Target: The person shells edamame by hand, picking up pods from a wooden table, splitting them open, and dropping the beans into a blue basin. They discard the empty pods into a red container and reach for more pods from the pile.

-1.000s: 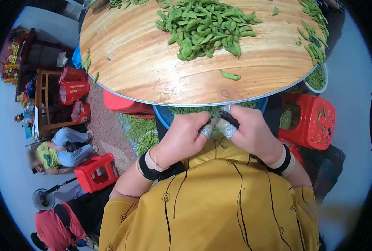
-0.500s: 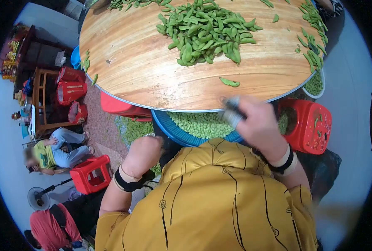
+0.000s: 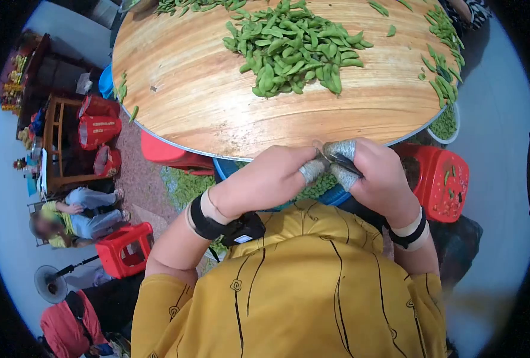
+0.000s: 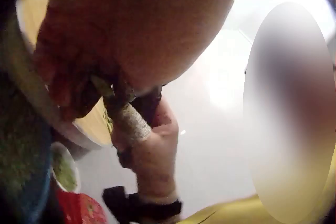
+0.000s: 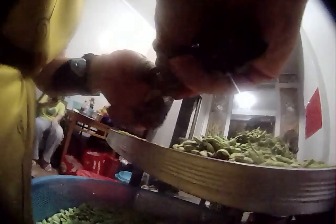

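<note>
In the head view my left hand and right hand meet fingertip to fingertip at the table's near edge, over a blue basin of shelled green beans. Silvery tape wraps the thumbs and a right finger. My left fingers pinch a green bean pod, mostly hidden under the hand in the left wrist view. A slim dark tool is gripped between my right thumb and finger; its tip is hidden by the hands. A pile of bean pods lies beyond on the round wooden table.
More pods line the table's right side. A red stool and a white tub of beans stand at right. Another red stool, red bags, a fan and two people are on the left.
The lone pod near the table's front edge is gone from its place. My left hand swung out left, then came back to the right hand, which reached over the edge and drew back slightly.
</note>
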`<state>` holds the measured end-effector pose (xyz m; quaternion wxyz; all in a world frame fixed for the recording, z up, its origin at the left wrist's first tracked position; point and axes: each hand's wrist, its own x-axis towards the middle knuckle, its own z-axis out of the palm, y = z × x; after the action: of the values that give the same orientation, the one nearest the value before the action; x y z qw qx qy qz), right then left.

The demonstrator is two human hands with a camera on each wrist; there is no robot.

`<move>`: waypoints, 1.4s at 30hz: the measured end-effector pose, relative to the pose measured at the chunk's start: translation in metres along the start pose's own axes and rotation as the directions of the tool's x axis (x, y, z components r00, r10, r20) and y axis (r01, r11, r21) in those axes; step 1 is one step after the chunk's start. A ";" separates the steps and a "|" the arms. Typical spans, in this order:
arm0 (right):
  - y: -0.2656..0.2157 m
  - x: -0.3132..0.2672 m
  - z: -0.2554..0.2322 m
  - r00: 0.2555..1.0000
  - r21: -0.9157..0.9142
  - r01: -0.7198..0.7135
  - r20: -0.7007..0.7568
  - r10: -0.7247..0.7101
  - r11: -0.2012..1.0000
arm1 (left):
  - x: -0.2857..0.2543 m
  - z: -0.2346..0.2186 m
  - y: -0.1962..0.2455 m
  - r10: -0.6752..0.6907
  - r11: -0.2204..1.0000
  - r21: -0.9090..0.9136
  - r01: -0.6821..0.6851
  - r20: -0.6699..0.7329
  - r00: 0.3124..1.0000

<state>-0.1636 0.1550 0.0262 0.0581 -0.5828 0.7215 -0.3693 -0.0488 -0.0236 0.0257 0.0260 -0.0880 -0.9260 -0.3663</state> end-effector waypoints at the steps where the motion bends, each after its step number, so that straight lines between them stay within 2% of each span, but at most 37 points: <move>1: 0.000 -0.002 -0.002 1.000 0.011 0.001 0.009 -0.001 1.000 | 0.000 -0.003 0.001 -0.241 0.870 -0.395 0.295 0.182 0.953; 2: 0.000 -0.004 0.002 1.000 0.013 -0.004 0.003 0.004 1.000 | 0.001 -0.004 0.002 -0.365 0.517 -0.642 0.567 0.434 0.824; 3: -0.001 -0.007 0.010 0.988 0.133 -0.126 -0.075 0.137 0.983 | -0.003 0.001 0.002 -0.396 0.419 -0.711 0.565 0.417 0.818; 4: -0.002 -0.009 0.016 0.953 0.259 -0.232 -0.134 0.273 0.938 | -0.005 0.003 0.001 -0.398 0.418 -0.707 0.570 0.422 0.815; 5: -0.003 -0.010 0.017 0.952 0.264 -0.233 -0.135 0.275 0.936 | -0.007 0.005 0.000 -0.456 0.385 -0.743 0.547 0.363 0.813; 7: -0.006 -0.009 0.017 0.828 0.537 -0.527 0.151 0.540 0.659 | -0.012 0.009 -0.001 -0.544 0.350 -0.802 0.484 0.247 0.802; 8: -0.008 -0.009 0.017 0.830 0.541 -0.524 0.154 0.535 0.658 | -0.013 0.011 -0.001 -0.550 0.350 -0.801 0.486 0.244 0.799; 10: -0.013 -0.009 0.016 0.873 0.572 -0.476 0.218 0.436 0.668 | -0.017 0.017 -0.001 -0.532 0.426 -0.816 0.390 0.123 0.838; 14: -0.011 -0.011 0.022 0.888 0.630 -0.449 0.234 0.397 0.634 | -0.019 0.025 -0.002 -0.507 0.520 -0.763 0.384 0.086 0.857; 16: -0.010 -0.012 0.022 0.881 0.619 -0.463 0.245 0.403 0.634 | -0.020 0.027 -0.004 -0.489 0.651 -0.652 0.387 0.030 0.872; 17: -0.010 -0.013 0.023 0.875 0.609 -0.477 0.260 0.408 0.634 | -0.021 0.027 -0.004 -0.488 0.651 -0.652 0.389 0.033 0.872; 18: -0.010 -0.013 0.022 0.874 0.610 -0.478 0.259 0.411 0.632 | -0.023 0.026 -0.003 -0.449 0.740 -0.566 0.363 -0.015 0.893; 19: -0.011 -0.012 0.020 0.841 0.711 -0.523 0.339 0.422 0.471 | -0.023 0.025 -0.002 -0.404 0.818 -0.470 0.331 -0.059 0.913; 20: -0.012 -0.011 0.017 0.808 0.781 -0.553 0.418 0.415 0.290 | -0.024 0.026 -0.001 -0.402 0.818 -0.470 0.331 -0.057 0.914; 21: -0.012 -0.010 0.014 0.808 0.781 -0.553 0.418 0.416 0.290 | -0.025 0.027 -0.001 -0.420 0.755 -0.571 0.323 -0.042 0.907; 22: -0.013 -0.010 0.011 0.788 0.803 -0.569 0.471 0.395 0.178 | -0.025 0.028 0.000 -0.436 0.680 -0.664 0.310 -0.027 0.900; 23: -0.013 -0.010 0.009 0.770 0.811 -0.581 0.522 0.368 0.064 | -0.025 0.027 0.000 -0.435 0.681 -0.664 0.310 -0.026 0.900; 25: -0.012 -0.010 0.011 0.773 0.817 -0.574 0.519 0.365 0.056 | -0.026 0.025 0.000 -0.456 0.514 -0.801 0.307 0.048 0.889; 26: -0.011 -0.011 0.013 0.776 0.821 -0.568 0.516 0.362 0.047 | -0.026 0.025 0.000 -0.456 0.514 -0.801 0.307 0.048 0.888; 27: -0.011 -0.011 0.015 0.776 0.821 -0.569 0.517 0.361 0.048 | -0.027 0.025 0.000 -0.390 0.782 -0.563 0.267 -0.108 0.915; 28: -0.012 -0.011 0.019 0.756 0.797 -0.596 0.515 0.405 0.099 | -0.027 0.025 0.000 -0.271 0.946 -0.244 0.214 -0.229 0.935; 29: -0.013 -0.011 0.022 0.734 0.768 -0.623 0.510 0.448 0.147 | -0.027 0.024 0.001 -0.272 0.946 -0.244 0.215 -0.229 0.935; 30: -0.013 -0.012 0.026 0.734 0.768 -0.624 0.511 0.448 0.145 | -0.027 0.022 0.004 -0.137 0.989 0.025 0.149 -0.270 0.953; 31: -0.013 -0.012 0.029 0.752 0.785 -0.596 0.471 0.461 0.170 | -0.027 0.021 0.005 0.006 0.953 0.294 0.078 -0.272 0.962; 32: -0.013 -0.012 0.030 0.769 0.800 -0.568 0.431 0.472 0.195 | -0.027 0.024 0.004 0.005 0.953 0.293 0.078 -0.271 0.962; 33: -0.014 -0.012 0.029 0.769 0.800 -0.568 0.431 0.472 0.194 | -0.026 0.029 0.001 -0.078 0.990 0.087 0.110 -0.310 0.948; 34: -0.015 -0.010 0.026 0.740 0.819 -0.571 0.479 0.472 0.065 | -0.025 0.032 -0.001 -0.167 0.983 -0.124 0.132 -0.330 0.929; 35: -0.016 -0.009 0.025 0.711 0.823 -0.565 0.526 0.466 -0.066 | -0.026 0.029 -0.002 -0.167 0.983 -0.124 0.133 -0.329 0.929; 36: -0.017 -0.011 0.026 0.711 0.823 -0.565 0.526 0.466 -0.068 | -0.029 0.024 -0.004 -0.444 0.581 -0.778 0.240 -0.056 0.894; 37: -0.019 -0.013 0.029 0.781 0.845 -0.521 0.416 0.465 0.119 | -0.031 0.021 -0.004 -0.441 -0.175 -0.944 0.280 0.329 0.835; 38: -0.019 -0.015 0.032 0.845 0.836 -0.458 0.304 0.440 0.302 | -0.033 0.022 -0.007 -0.442 -0.175 -0.944 0.280 0.329 0.835; 39: -0.016 -0.016 0.034 0.845 0.836 -0.458 0.304 0.439 0.303 | -0.035 0.025 -0.011 -0.375 -0.259 -0.930 0.259 0.344 0.861; 40: -0.012 -0.018 0.035 0.897 0.805 -0.395 0.233 0.376 0.444 | -0.036 0.026 -0.013 -0.307 -0.343 -0.908 0.241 0.351 0.885; 41: -0.009 -0.019 0.035 0.939 0.756 -0.318 0.168 0.300 0.573 | -0.037 0.027 -0.013 -0.306 -0.344 -0.907 0.241 0.351 0.885; 42: -0.008 -0.016 0.033 0.939 0.755 -0.319 0.168 0.301 0.573 | -0.037 0.027 -0.013 -0.334 -0.333 -0.904 0.270 0.380 0.862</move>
<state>-0.1347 0.1536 0.0014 0.3729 -0.3700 0.5830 -0.6198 -0.0146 -0.0196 -0.0065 -0.1295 0.1789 -0.2738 -0.9361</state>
